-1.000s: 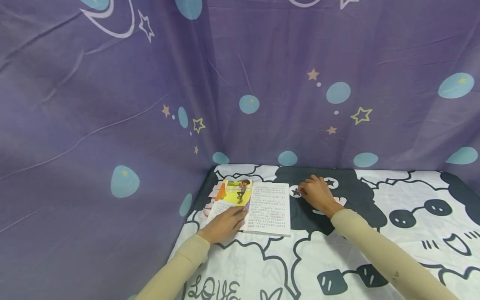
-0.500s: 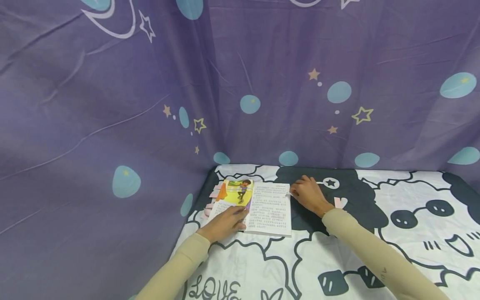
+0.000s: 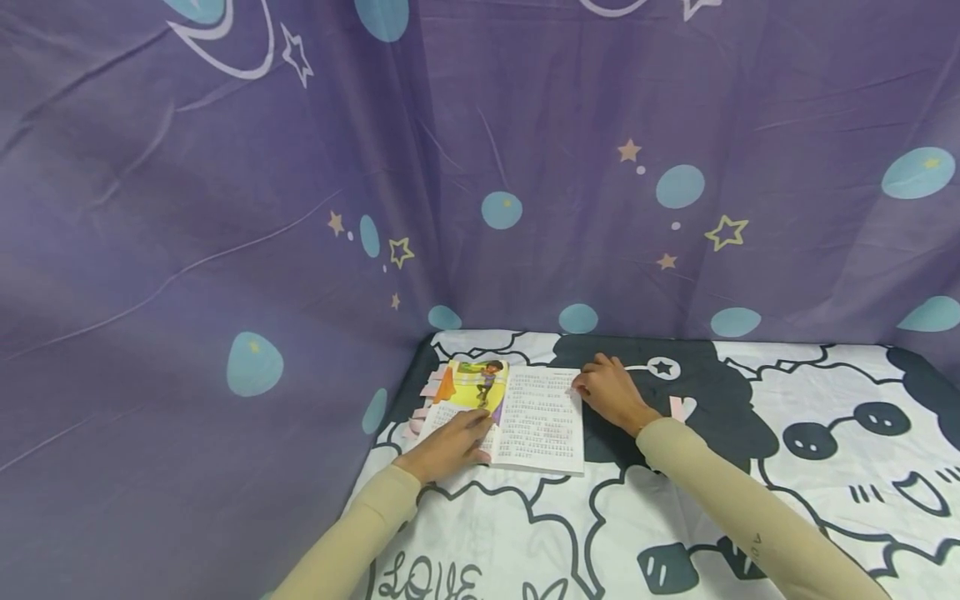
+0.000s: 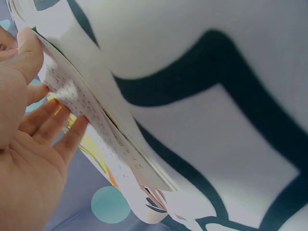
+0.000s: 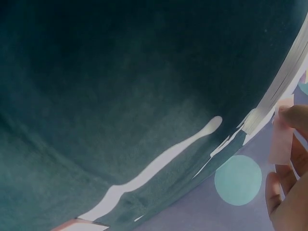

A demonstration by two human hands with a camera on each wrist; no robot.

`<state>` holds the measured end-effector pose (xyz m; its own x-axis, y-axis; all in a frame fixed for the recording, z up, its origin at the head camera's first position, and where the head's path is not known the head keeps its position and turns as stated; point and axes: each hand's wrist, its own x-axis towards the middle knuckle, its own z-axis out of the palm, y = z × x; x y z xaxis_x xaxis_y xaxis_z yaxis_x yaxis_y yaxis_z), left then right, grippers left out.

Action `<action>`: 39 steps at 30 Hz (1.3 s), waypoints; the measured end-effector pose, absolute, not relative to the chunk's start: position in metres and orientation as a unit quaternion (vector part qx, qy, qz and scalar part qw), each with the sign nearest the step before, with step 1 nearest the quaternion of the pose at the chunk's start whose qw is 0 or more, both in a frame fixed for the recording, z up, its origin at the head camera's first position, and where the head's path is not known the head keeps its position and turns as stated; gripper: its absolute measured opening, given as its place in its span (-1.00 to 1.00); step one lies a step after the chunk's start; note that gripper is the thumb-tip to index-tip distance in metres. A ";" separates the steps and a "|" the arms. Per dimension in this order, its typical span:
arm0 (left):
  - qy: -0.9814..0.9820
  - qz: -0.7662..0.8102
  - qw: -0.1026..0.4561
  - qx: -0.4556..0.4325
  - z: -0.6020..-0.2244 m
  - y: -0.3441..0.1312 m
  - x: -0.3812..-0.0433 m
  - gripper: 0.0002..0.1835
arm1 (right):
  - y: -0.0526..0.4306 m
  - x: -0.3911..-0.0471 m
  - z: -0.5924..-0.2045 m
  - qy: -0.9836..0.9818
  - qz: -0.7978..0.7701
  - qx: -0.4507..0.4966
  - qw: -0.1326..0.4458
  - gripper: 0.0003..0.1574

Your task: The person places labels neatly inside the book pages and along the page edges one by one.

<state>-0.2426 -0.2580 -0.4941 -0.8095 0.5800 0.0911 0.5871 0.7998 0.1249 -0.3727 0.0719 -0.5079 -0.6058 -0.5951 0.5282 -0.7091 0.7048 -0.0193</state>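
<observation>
An open book lies on the patterned cloth, a coloured picture of a child on its left page and printed text on the right. My left hand rests on the lower left page near the spine; in the left wrist view its fingers reach across the text, with the thumb by the lower page edge. At the upper right page edge my right hand pinches a pale pink paper strip between thumb and fingers, close against the book's page edges. Several pink tabs stick out along the book's left side.
A small pink strip lies on the dark part of the cloth, right of my right wrist. The cloth bears black-and-white cartoon drawings. A purple curtain with moons and stars hangs behind and at the left.
My right hand has moved left from over the dark cloth to the right page's upper edge, bringing the pink strip there. My left hand has stayed on the book.
</observation>
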 end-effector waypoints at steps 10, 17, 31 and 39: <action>-0.958 -0.088 -0.010 -0.274 -0.492 -0.257 -0.244 -0.20 | 0.071 -0.373 -0.511 -0.889 0.087 0.384 0.232 -0.82; -0.958 -0.090 -0.009 -0.272 -0.494 -0.256 -0.244 -0.21 | 0.071 -0.371 -0.511 -0.884 0.065 0.397 0.238 -0.84; -0.955 -0.088 0.000 -0.283 -0.493 -0.257 -0.246 -0.22 | 0.059 -0.360 -0.503 -0.866 -0.123 0.429 0.224 -0.87; -0.957 -0.087 -0.002 -0.276 -0.494 -0.258 -0.245 -0.22 | 0.053 -0.352 -0.503 -0.852 -0.154 0.441 0.237 -0.91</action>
<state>-0.2450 -0.2580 -0.4944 -0.8479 0.5283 0.0441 0.5275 0.8326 0.1687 -0.3519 0.0527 -0.5031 -0.4991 -0.8238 0.2688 -0.6774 0.5643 0.4719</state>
